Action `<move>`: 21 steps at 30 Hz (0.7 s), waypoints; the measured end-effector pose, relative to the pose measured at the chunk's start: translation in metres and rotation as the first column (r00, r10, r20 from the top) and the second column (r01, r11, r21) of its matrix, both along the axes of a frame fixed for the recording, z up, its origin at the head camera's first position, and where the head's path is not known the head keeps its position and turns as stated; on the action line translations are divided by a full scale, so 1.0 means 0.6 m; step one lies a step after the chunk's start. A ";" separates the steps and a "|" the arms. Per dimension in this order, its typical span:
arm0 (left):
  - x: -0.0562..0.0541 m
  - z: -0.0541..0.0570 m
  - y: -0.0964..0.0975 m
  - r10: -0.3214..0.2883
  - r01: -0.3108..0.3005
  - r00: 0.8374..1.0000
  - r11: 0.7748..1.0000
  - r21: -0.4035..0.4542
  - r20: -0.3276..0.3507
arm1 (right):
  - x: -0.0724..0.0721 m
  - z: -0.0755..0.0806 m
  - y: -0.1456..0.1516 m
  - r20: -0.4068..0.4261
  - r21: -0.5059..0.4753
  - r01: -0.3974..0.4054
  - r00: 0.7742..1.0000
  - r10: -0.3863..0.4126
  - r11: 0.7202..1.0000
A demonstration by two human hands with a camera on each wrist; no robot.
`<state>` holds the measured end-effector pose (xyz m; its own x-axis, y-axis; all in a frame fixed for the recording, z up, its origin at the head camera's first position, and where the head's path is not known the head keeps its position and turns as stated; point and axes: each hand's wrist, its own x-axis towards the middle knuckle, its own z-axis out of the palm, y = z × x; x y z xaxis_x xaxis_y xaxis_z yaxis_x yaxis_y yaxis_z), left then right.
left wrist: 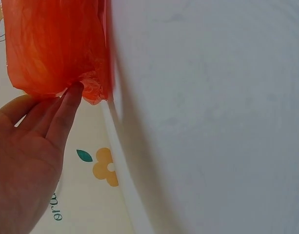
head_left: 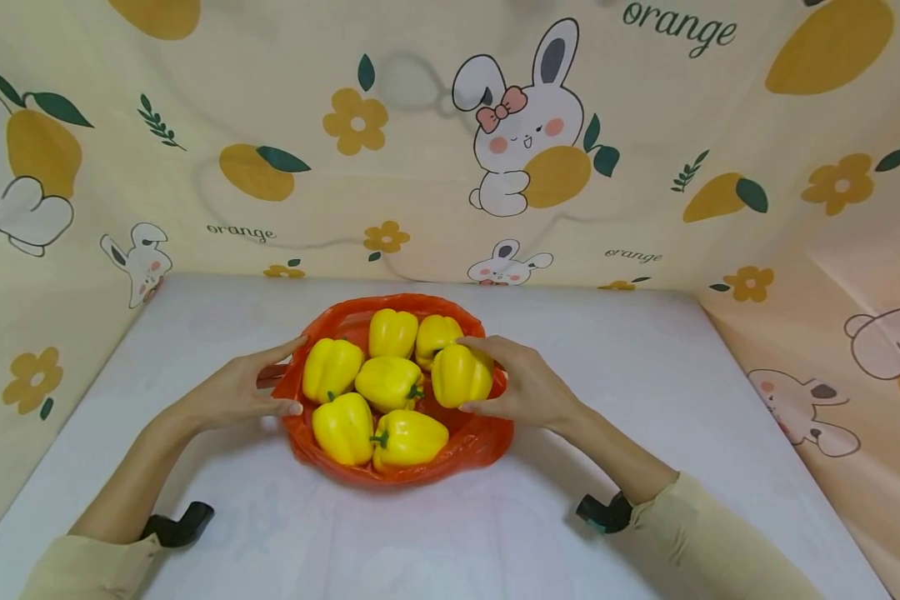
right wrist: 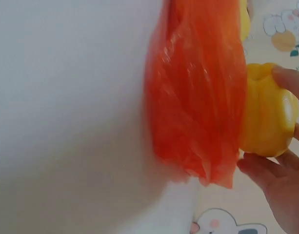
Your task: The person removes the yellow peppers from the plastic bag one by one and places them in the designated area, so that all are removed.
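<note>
Several yellow bell peppers (head_left: 390, 383) lie in a red plastic bag (head_left: 487, 446) whose mouth is spread wide around them on the table. My right hand (head_left: 525, 379) grips one bell pepper (head_left: 461, 377) at the bag's right side, thumb and fingers on either side of it. In the right wrist view that pepper (right wrist: 266, 114) shows beside the bag's wall (right wrist: 200, 97), at the hand's fingertips. My left hand (head_left: 232, 387) is at the bag's left side, fingers fairly straight. The left wrist view has its fingertips (left wrist: 73, 92) touching the red plastic.
A white table top (head_left: 420, 542) lies under the bag. Behind and at the sides stands a cream cloth (head_left: 420, 192) printed with rabbits, oranges and flowers. Each wrist wears a black mount, one by the left forearm (head_left: 180, 525), the other by the right forearm (head_left: 603, 512).
</note>
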<state>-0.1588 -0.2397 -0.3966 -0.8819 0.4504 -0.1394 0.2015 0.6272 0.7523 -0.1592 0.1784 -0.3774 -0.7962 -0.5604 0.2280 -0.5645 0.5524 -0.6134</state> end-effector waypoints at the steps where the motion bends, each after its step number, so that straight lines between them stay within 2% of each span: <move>1: 0.000 -0.001 0.000 0.001 -0.001 1.000 1.000 -0.001 0.000 | -0.003 0.002 0.003 0.013 -0.017 0.001 1.000 -0.001 1.000; 6: 0.000 -0.003 0.000 -0.004 0.004 1.000 1.000 0.007 0.006 | -0.021 0.014 0.020 0.102 -0.089 0.038 0.994 -0.028 0.995; 10: 0.001 -0.003 -0.002 0.004 -0.004 1.000 1.000 0.004 0.003 | -0.037 0.022 0.032 0.140 -0.118 0.045 0.990 -0.028 0.992; 15: 0.001 -0.003 -0.005 0.006 -0.006 1.000 1.000 -0.006 -0.006 | -0.052 0.027 0.044 0.145 -0.108 0.025 0.989 -0.009 0.994; 21: -0.002 0.001 -0.005 -0.001 0.001 1.000 1.000 -0.011 -0.002 | -0.071 0.030 0.060 0.153 -0.066 0.048 0.987 -0.038 0.997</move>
